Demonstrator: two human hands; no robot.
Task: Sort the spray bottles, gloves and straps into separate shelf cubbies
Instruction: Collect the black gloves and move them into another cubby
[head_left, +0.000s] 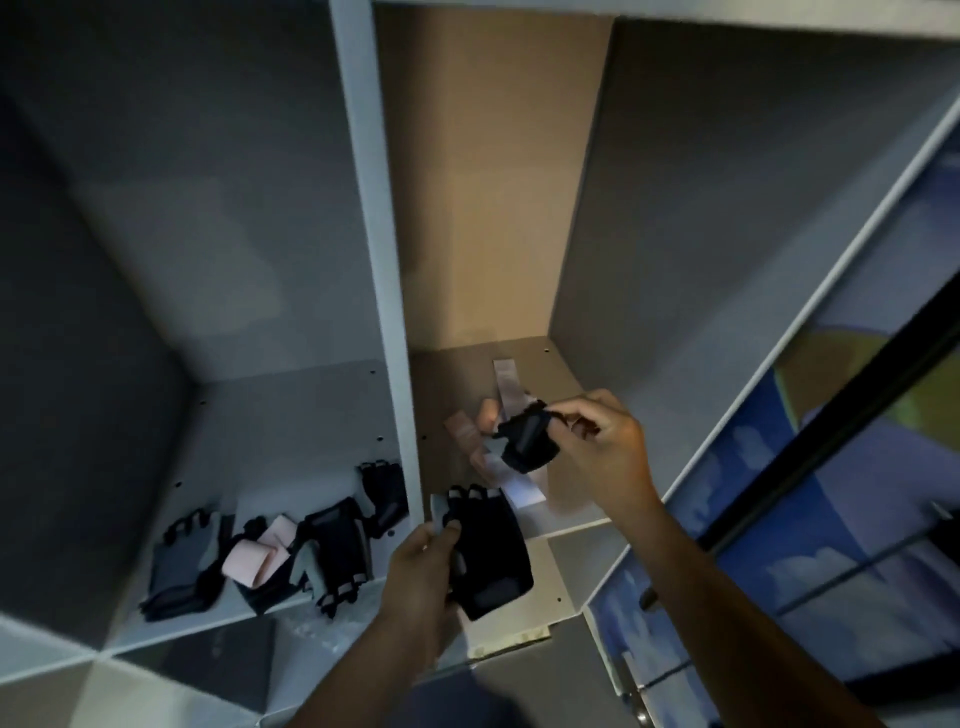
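- We have a black fingerless glove (488, 556) gripped in our left hand (421, 571), thumb curled over its cuff edge, low in front of the right cubby (519, 374).
- Our right hand (597, 441) pinches a second, smaller black glove (527, 436) at fingertip, lifted just above the pink straps (511, 395) that lie on that cubby's floor.
- We judge the step in hand to be clearing gloves out of the strap cubby; to do it well, we should lift until the glove is free of the straps, so none drag along.
- Both gloves belong with the glove pile (332, 545) in the left cubby (291, 415), across the white divider (384, 291).
- A pink strap (257, 558) sits amid that pile and looks misplaced.
- No spray bottles are in view.
- The shelf is grey-white board, dimly lit; a blue patterned panel (831, 509) stands to the right.
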